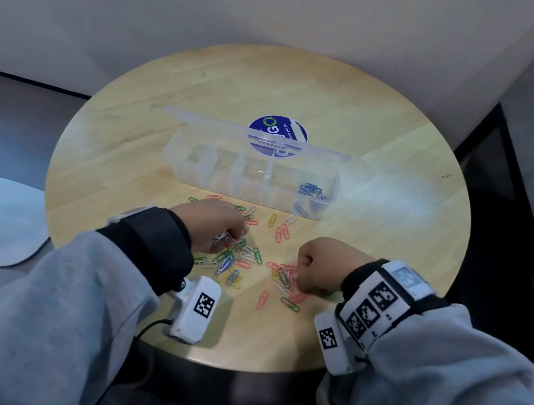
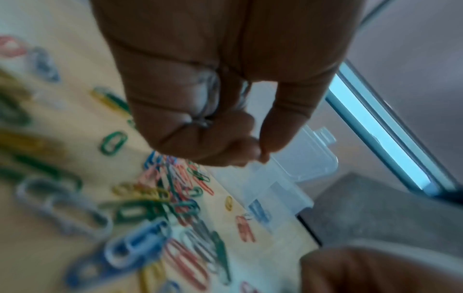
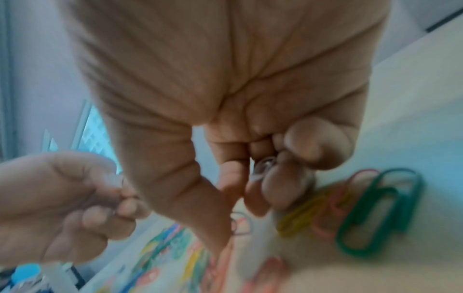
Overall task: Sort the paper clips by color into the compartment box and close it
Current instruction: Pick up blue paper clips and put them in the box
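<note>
A round blue sticker (image 1: 278, 132) is fixed to the tabletop (image 1: 384, 171) behind the open lid of the compartment box (image 1: 248, 178). On it a large white "G" and a green ring emblem can be made out, while the smaller white lettering is too blurred to be read. Black-and-white square code markers (image 1: 204, 304) are carried on the white wrist units; no readable text is shown on them.

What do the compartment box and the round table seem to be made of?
Clear compartment box: apparently glossy transparent plastic, since the dividers and the blue paper clips show through its walls. Round table: pale wood or wood-look laminate, with visible grain lines and a soft sheen.
</note>
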A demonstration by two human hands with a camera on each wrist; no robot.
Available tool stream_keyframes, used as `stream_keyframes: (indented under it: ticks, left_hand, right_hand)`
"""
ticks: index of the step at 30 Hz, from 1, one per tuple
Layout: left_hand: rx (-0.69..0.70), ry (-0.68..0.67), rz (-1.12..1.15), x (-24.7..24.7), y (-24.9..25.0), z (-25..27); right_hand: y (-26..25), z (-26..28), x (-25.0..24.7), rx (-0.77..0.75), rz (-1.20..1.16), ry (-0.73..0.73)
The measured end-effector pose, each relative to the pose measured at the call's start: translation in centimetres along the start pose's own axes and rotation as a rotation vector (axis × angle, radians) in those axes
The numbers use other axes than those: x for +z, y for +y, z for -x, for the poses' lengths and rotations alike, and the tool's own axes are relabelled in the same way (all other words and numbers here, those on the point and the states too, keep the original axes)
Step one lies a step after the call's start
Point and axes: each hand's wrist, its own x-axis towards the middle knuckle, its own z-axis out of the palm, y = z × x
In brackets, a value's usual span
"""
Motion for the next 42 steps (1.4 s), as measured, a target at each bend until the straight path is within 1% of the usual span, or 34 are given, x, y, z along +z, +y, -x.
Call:
stream_keyframes:
  ticks: [2,4,6,8,9,11,15,17,20,23,26,29,33,35,39,42]
  left_hand:
    - [0.07,0.008,-0.317,-0.1,0.2,-0.1]
    - [0.133,0.078,-0.651,0.1,0.5,-0.1]
    - [0.156,0.122,-0.843,0.7,0.8,0.1]
    - [0.161,0.128,-0.948,1.6,1.0,0.0]
    - [0.164,0.128,-0.992,1.8,1.0,-0.2]
    - [0.151,0.13,-1.05,2.2,0.9,-0.7]
    - [0.113,0.115,-1.077,2.5,0.9,-1.0]
    - [0.103,0.103,-1.089,2.5,1.0,-0.9]
    - [0.105,0.078,-1.098,2.7,1.0,-1.0]
    - [0.105,0.048,-1.103,2.8,0.9,-1.1]
    - [0.09,0.038,-1.101,2.8,0.8,-1.3]
    - [0.077,0.037,-1.083,2.8,0.8,-1.4]
    - [0.067,0.024,-1.049,2.4,0.6,-1.4]
    - [0.073,0.026,-1.035,2.2,0.5,-1.4]
    - [0.108,0.037,-1.022,1.7,0.5,-1.0]
    - [0.149,0.03,-0.903,1.1,0.8,-0.8]
  right_hand:
    - [0.5,0.2,-0.7,-0.01,-0.081,0.013]
    - [1.0,0.3,-1.2,-0.047,-0.174,0.024]
    - [1.5,0.5,-1.5,-0.09,-0.371,-0.022]
    - [1.9,0.4,-1.5,-0.104,-0.568,-0.064]
    - [2.1,0.4,-1.6,-0.1,-0.623,-0.061]
    - [2.5,0.4,-1.7,-0.093,-0.704,-0.055]
    - [3.0,0.5,-1.9,-0.082,-0.876,-0.05]
    - [2.9,0.6,-1.8,-0.078,-0.908,-0.073]
    - [2.6,0.8,-1.6,-0.1,-0.838,-0.12]
    - [2.1,0.8,-1.2,-0.132,-0.553,-0.121]
    - [1.3,0.7,-0.7,-0.082,-0.299,-0.065]
    - [0.3,0.8,-0.4,-0.069,-0.224,-0.024]
    - [-0.7,0.5,-0.4,-0.123,-0.037,0.085]
    - [-0.9,0.2,-0.5,-0.126,0.024,0.129]
    - [-0.9,-0.5,-0.4,-0.1,0.074,0.178]
    - [-0.8,-0.8,-0.3,-0.085,0.09,0.183]
